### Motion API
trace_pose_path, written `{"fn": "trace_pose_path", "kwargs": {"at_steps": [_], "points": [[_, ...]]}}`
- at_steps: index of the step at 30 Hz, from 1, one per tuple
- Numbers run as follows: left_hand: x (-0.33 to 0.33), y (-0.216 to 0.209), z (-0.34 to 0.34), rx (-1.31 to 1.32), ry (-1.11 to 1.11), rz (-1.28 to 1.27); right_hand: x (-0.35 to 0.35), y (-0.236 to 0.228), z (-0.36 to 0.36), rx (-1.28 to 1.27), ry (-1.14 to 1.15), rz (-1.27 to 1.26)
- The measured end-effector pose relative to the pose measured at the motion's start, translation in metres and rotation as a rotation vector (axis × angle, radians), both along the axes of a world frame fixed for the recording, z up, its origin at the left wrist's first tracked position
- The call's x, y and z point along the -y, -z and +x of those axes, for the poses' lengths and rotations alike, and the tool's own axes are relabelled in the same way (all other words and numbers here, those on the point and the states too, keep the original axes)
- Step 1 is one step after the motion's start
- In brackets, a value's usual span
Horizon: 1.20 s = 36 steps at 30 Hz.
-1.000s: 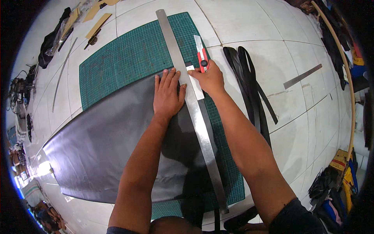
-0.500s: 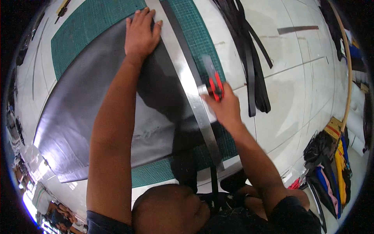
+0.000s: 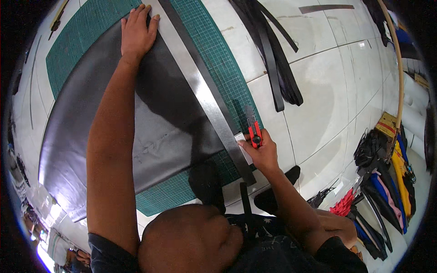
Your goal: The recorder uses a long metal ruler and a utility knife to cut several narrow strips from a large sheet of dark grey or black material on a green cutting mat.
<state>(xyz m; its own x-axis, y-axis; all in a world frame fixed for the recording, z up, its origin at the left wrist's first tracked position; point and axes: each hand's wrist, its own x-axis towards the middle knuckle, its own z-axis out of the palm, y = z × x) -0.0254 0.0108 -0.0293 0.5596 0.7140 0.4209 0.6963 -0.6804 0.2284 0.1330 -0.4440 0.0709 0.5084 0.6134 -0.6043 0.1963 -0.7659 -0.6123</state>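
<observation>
A large black leather-like sheet point(image 3: 168, 136) lies on a green cutting mat point(image 3: 218, 54). Along its right side runs a long metal ruler point(image 3: 200, 86), with a narrow dark strip of the material showing beyond it. At the far end, my left hand point(image 3: 139, 34) presses flat on the sheet, its fingers slightly apart and the thumb side close to the ruler. My right hand point(image 3: 264, 154) grips a red utility knife point(image 3: 255, 135), blade pointing away from me, right of the ruler's near part. A small white piece point(image 3: 244, 146) sits under the right thumb, against the ruler.
Long black strips point(image 3: 271, 54) lie in a bundle on the tiled floor to the right, with a single grey strip point(image 3: 325, 8) beyond. Coloured material scraps point(image 3: 396, 186) are piled at the far right by a curved wooden rod point(image 3: 399, 68). My foot point(image 3: 205, 179) rests at the mat's near edge.
My right hand has come nearer to me along the ruler with the knife and the white piece. My left hand stays pressed at the far end; the whole view has shifted slightly.
</observation>
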Motion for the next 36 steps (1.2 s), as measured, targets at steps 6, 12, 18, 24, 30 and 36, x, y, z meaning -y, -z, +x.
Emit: {"fn": "trace_pose_path", "kwargs": {"at_steps": [6,12,18,24,30,36], "points": [[-0.001,0.003,0.001,0.013,0.011,-0.001,-0.002,0.0,0.005,-0.01,-0.019,0.044],[-0.001,0.001,0.0,0.02,0.003,-0.007,-0.001,0.002,0.004,-0.054,0.013,0.048],[0.002,-0.003,0.002,-0.026,-0.007,0.007,0.002,0.006,0.005,-0.05,0.009,0.072],[0.007,-0.004,0.006,0.014,-0.01,-0.034,0.022,-0.002,-0.006,0.084,0.079,0.042],[0.004,-0.007,0.006,0.01,-0.009,0.005,0.087,-0.024,-0.046,0.22,-0.061,-0.089],[0.005,-0.005,0.008,0.024,0.004,0.008,0.118,-0.001,-0.057,0.29,-0.131,-0.136]]}}
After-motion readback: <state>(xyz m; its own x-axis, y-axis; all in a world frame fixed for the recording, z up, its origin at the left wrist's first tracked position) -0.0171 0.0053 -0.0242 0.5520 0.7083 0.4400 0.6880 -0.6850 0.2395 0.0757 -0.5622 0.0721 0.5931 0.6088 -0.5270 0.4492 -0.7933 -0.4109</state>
